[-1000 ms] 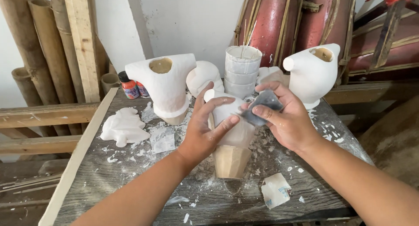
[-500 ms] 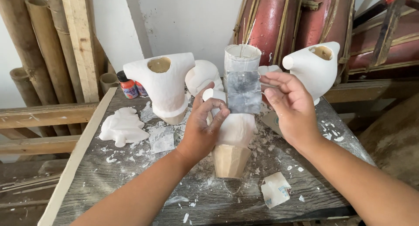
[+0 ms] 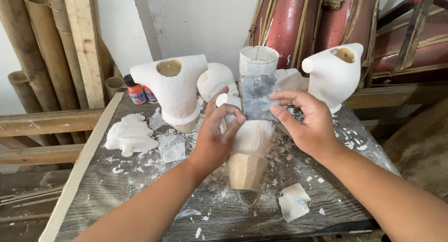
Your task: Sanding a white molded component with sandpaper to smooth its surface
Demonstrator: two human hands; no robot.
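Note:
A white plaster figure point(image 3: 252, 137) on a tan wooden base point(image 3: 246, 171) stands at the middle of the dusty table point(image 3: 140, 186). My left hand point(image 3: 215, 137) grips it from the left side. My right hand point(image 3: 305, 120) holds a grey sheet of sandpaper point(image 3: 258, 96) flat and upright above the figure, pinched at its right edge; my left fingertips touch its lower left corner.
Two larger white plaster busts point(image 3: 175, 90) point(image 3: 336, 74) stand at the back, with a white cylinder point(image 3: 258, 60) between them. A flat white casting point(image 3: 130, 135), paint bottles point(image 3: 136, 93), sandpaper scraps point(image 3: 294, 202), bamboo poles point(image 3: 28, 46) and red drums point(image 3: 298, 27) surround the table.
My right hand lifted the crumpled sandpaper off the figure and opened it out flat in front of me. My left hand stayed on the figure.

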